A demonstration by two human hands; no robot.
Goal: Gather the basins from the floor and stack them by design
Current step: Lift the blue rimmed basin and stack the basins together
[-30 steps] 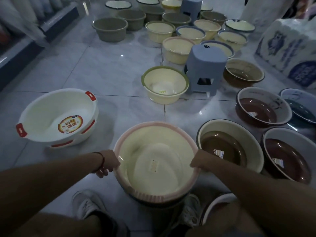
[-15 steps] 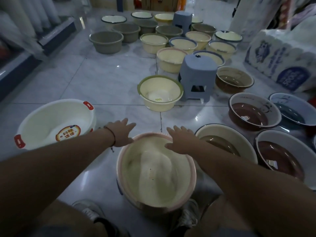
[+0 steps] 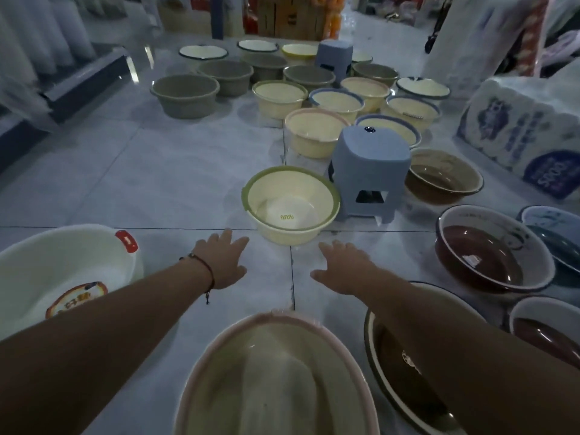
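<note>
In the head view, both hands are stretched forward over the tiled floor with nothing held in them. The left hand is seen palm down with the fingers straight and a little spread, and a dark cord bracelet is worn on its wrist. The right hand is also kept released, fingers extended. Neither hand touches a basin. The green-rimmed basin is placed just beyond the fingertips, between the two hands, beside the blue stool. The pink-rimmed basin is found near the bottom edge of the floor area, under and between the forearms. A white basin with red handles is located at the left, and brown basins at the right. Many more basins are spread farther back.
</note>
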